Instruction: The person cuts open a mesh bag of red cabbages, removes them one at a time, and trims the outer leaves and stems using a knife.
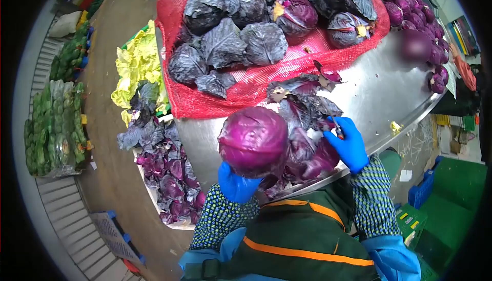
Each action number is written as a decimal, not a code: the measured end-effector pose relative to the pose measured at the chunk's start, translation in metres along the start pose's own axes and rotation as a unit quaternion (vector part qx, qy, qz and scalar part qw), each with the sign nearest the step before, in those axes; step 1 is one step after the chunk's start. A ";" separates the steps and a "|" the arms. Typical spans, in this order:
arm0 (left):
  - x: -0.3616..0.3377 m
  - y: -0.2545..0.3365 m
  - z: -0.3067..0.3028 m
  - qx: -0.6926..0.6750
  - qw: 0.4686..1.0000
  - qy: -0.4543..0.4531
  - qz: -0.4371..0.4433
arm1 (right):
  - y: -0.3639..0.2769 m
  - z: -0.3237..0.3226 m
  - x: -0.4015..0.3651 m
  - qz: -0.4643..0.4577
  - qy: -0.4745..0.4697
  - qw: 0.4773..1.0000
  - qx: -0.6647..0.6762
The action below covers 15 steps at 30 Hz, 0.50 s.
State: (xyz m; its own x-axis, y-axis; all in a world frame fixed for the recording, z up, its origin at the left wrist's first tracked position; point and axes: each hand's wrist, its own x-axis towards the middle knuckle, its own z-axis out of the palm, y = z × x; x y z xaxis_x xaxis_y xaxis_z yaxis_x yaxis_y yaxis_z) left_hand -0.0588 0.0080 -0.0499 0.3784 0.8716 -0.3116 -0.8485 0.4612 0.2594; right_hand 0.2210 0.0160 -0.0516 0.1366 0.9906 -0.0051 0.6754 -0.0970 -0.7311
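Observation:
A glossy, peeled red cabbage (253,140) rests in my left hand (237,184), which wears a blue glove and cups it from below. My right hand (351,146), also gloved in blue, is closed around a small knife (336,128); its short blade points away from me, and the fingers hide most of the handle. Between the two hands lies a pile of loose outer cabbage leaves (302,150) at the near edge of the steel table (376,96). Beyond it, a red mesh sack (241,99) lies spread under several untrimmed cabbages (223,43).
Trimmed red cabbages (407,4) are heaped at the table's far right. To the left, a bin of purple leaf scraps (171,183) stands beside a crate of yellow-green leaves (137,66). Bagged green vegetables (54,127) line the left wall. Green crates (451,194) stand at right.

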 end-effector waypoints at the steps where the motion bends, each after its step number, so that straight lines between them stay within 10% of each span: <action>1: 0.004 0.005 -0.008 -0.082 0.996 -0.030 -0.030 | -0.023 -0.013 0.004 -0.005 0.002 1.000 0.004; 3: 0.028 0.020 -0.004 0.050 0.994 0.049 -0.079 | -0.074 -0.036 0.014 0.296 -0.159 0.877 0.344; 4: 0.040 0.029 -0.003 0.176 0.967 0.132 -0.128 | -0.083 -0.029 0.020 0.246 -0.179 0.856 0.417; 7: 0.048 0.045 0.052 0.402 0.902 -0.147 0.062 | -0.082 0.000 0.008 0.279 -0.204 0.732 0.587; 8: 0.042 0.065 0.081 0.436 0.894 0.041 -0.089 | -0.075 0.005 -0.006 0.291 -0.172 0.757 0.559; 9: 0.033 0.056 0.058 0.491 0.864 0.024 -0.110 | -0.066 0.011 -0.020 0.304 -0.143 0.779 0.529; 12: 0.011 -0.012 0.008 0.797 0.595 -0.049 0.085 | -0.025 0.054 -0.065 0.380 -0.124 0.742 0.538; 15: 0.012 -0.028 -0.001 0.756 0.643 -0.015 0.124 | -0.030 0.050 -0.070 0.390 -0.124 0.798 0.442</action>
State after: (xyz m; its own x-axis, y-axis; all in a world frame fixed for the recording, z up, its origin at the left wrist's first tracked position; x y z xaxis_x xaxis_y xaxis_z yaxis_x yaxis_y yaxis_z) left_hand -0.0308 0.0054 -0.0619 0.3274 0.9417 -0.0777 0.4361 -0.0776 0.8965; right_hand 0.1551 -0.0460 -0.0630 0.0439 0.6609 -0.7492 -0.3350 -0.6968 -0.6343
